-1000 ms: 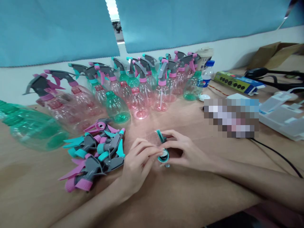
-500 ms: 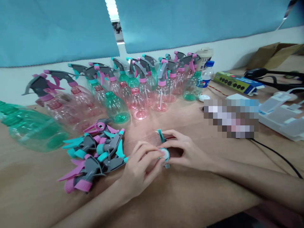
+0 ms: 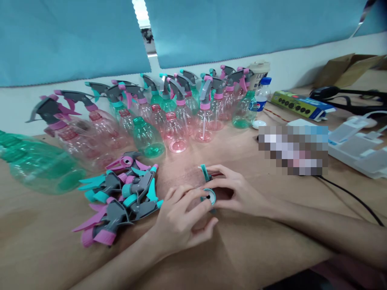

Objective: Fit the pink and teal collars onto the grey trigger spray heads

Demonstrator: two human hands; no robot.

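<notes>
My right hand [image 3: 240, 189] grips a trigger spray head [image 3: 213, 195] low over the table. Its teal collar faces up, showing a white inside with a dark hole in the middle. A teal trigger [image 3: 204, 172] sticks out beyond my right fingers, which hide the rest of the body. My left hand [image 3: 183, 217] is beside the collar with thumb and fingers apart; its fingertips are at the collar's edge, and I cannot tell whether they press on it. Left of it lies a pile of grey spray heads [image 3: 116, 217] with pink and teal parts.
Pink and green spray bottles stand along the wall, some with heads, others without, such as an open green bottle [image 3: 148, 139]. A large green bottle [image 3: 42, 165] is at far left. To the right are a soda bottle [image 3: 262, 96], a printed box [image 3: 302, 105], a white tray [image 3: 359, 159] and a black cable [image 3: 353, 197].
My left thumb has moved away from the fingers, down and right, opening the pinch at the collar. The dark hole inside the collar now shows. My right hand stays on the spray head.
</notes>
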